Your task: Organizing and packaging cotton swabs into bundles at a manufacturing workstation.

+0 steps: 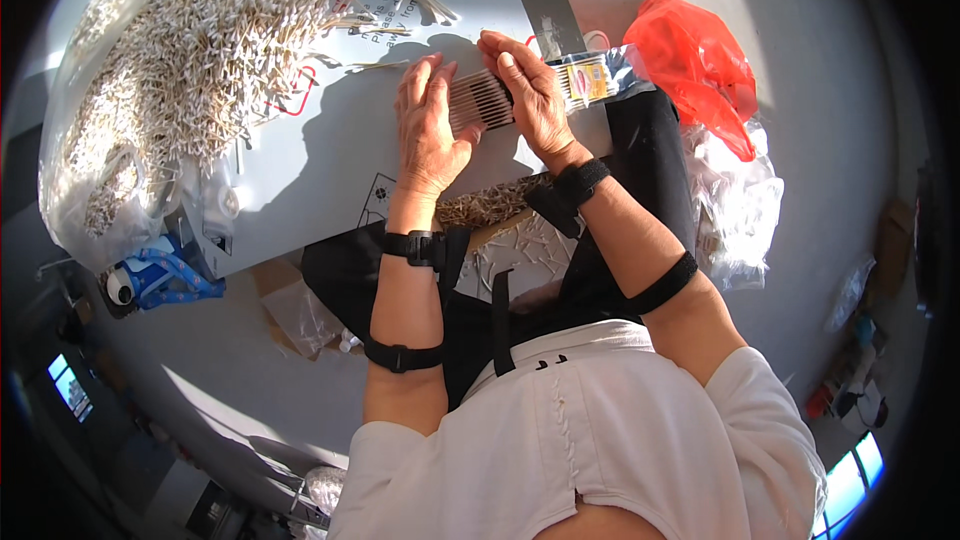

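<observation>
A flat bundle of thin sticks (pixel 480 100) lay between the two hands, just above the pale tabletop (pixel 330 160), with its long axis running across the view from left to right. The sticks sat side by side in a neat row, so the bundle looked like a small ribbed mat. Its right end ran under the right hand (pixel 535 95) toward a clear plastic packet (pixel 590 75) with a yellow label, which lay just beside that hand's far side.

The left hand (pixel 428 125) stood at the bundle's left end, palm turned inward and fingers (pixel 425 75) held straight and together, pressed flat against the stick ends rather than wrapped round anything. The right hand lay over the top of the bundle, its fingers (pixel 500 45) curled down and closed on the sticks near their right half (how firmly could not be told from this view). Both hands touched the bundle, but the right was the one holding it, and the left only squared it up.

A big heap of loose sticks (pixel 190 50) filled a clear bag to the left, well apart from the hands. A red plastic bag (pixel 700 60) sat to the right, beyond the packet. More scattered sticks lay on the lap below the tabletop edge.
</observation>
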The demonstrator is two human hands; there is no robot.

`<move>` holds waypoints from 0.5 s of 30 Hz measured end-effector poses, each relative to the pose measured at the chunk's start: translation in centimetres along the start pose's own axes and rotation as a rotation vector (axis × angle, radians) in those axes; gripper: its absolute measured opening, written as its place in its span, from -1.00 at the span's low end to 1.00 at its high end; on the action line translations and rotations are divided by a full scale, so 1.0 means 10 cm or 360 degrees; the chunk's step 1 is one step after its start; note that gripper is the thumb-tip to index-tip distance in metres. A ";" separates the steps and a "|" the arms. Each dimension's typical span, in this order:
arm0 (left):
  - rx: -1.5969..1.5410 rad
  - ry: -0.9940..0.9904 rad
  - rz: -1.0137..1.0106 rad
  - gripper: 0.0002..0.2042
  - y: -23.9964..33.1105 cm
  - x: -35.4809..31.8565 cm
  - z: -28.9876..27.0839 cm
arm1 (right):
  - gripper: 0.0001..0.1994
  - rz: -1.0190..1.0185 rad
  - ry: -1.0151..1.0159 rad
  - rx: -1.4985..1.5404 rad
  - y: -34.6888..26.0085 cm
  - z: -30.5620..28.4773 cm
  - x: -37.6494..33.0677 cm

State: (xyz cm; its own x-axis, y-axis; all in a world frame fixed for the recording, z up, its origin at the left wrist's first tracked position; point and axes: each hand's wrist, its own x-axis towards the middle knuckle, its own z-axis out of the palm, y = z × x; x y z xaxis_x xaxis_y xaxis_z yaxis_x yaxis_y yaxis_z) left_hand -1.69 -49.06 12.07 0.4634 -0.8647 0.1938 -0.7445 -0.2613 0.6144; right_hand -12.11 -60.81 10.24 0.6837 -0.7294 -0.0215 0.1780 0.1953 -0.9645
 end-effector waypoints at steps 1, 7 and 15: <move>0.0003 0.0003 -0.0001 -0.23 -0.02 0.00 0.00 | -0.62 -0.0001 -0.0004 0.0002 0.00 0.01 -0.01; 0.0417 -0.0040 0.0145 -0.16 0.13 -0.04 0.09 | -0.63 0.0025 0.0048 0.0092 -0.04 -0.01 -0.07; 0.0616 -0.0196 -0.0094 -0.05 0.18 -0.29 0.23 | -0.95 -0.0248 0.0066 -0.1154 -0.32 -0.26 -0.28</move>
State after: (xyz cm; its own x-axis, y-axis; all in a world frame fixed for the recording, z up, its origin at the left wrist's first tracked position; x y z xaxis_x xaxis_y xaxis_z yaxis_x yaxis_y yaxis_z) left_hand -5.46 -48.03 10.90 0.4670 -0.8823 0.0594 -0.8552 -0.4335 0.2842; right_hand -16.43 -61.07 12.66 0.6587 -0.7404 0.1339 -0.2508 -0.3839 -0.8887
